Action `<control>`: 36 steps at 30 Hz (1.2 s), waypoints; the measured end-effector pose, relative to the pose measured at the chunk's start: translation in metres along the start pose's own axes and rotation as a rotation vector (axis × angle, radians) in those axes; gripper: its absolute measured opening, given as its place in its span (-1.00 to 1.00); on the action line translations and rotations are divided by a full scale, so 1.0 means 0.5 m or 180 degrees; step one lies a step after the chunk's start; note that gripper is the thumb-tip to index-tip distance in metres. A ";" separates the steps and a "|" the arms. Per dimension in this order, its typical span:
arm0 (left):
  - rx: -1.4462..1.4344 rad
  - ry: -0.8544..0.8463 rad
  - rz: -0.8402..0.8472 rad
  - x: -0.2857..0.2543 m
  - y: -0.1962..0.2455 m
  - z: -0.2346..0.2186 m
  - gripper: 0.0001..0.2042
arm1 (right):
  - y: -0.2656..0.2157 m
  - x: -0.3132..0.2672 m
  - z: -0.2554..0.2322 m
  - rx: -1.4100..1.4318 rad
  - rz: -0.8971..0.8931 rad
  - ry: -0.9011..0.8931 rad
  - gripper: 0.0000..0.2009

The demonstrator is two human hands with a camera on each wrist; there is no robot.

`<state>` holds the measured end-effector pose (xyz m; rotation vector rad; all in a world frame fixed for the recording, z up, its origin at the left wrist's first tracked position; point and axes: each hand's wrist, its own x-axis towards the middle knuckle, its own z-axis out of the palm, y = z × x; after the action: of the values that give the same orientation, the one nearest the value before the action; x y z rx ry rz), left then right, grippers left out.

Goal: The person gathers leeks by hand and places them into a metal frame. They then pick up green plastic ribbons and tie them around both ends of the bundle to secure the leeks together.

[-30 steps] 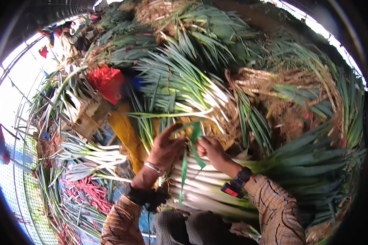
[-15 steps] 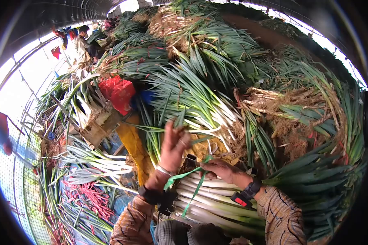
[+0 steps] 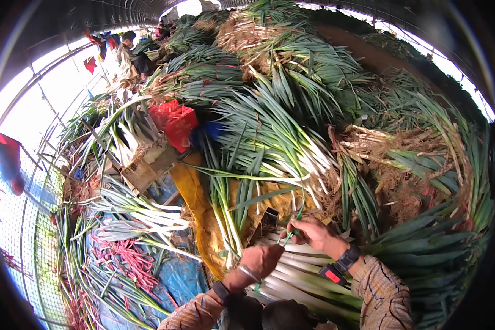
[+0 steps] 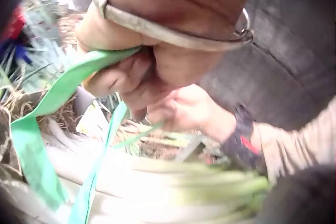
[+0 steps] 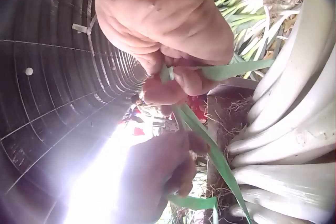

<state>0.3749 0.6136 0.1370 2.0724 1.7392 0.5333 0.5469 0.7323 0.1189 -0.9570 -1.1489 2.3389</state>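
Note:
A thick row of leeks [image 3: 291, 280] lies before my lap, white stalks to the left and dark green leaves to the right. Curled fingers of my left hand [image 3: 263, 261] grip a flat green strip [image 4: 39, 153], which hangs down over the white stalks in the left wrist view. Just up and to the right, my right hand [image 3: 316, 235] pinches the same strip [image 5: 223, 163] between thumb and fingers. Both hands are close together above the stalks. Roots of the leeks lie against a dark box-like edge [image 5: 244, 82] in the right wrist view.
Loose leeks [image 3: 148, 214] and a heap of pink-red strips [image 3: 129, 264] lie on blue sheeting [image 3: 184, 280] at left. Yellow cloth [image 3: 195, 192], a red bag [image 3: 173, 124] and large leek piles [image 3: 280, 132] stand ahead. Another person [image 3: 127, 58] sits far back at left.
My left hand, raised and spread half a second ago, has come down and closed on the strip near my right hand. The right hand keeps its hold; the head view has shifted.

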 end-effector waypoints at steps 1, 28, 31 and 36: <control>0.0042 -0.0045 -0.0046 0.008 -0.014 0.003 -0.77 | 0.002 -0.010 0.006 -0.0014 -0.0026 0.0004 -0.71; -0.0730 0.0663 0.0213 0.059 -0.034 -0.078 -0.88 | -0.055 0.009 -0.002 -0.1272 -0.0087 0.0347 -0.66; -0.0011 0.0631 0.1006 0.041 0.006 -0.057 -0.92 | -0.030 0.022 -0.010 -0.0476 0.0088 0.0470 -0.63; 0.1128 -0.0031 0.0845 0.023 -0.016 0.052 -0.78 | -0.010 0.015 0.004 -0.0030 0.0218 0.0261 -0.67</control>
<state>0.3834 0.6251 0.1110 2.5692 1.6581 0.3011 0.5403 0.7382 0.1206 -1.1015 -1.1126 2.3257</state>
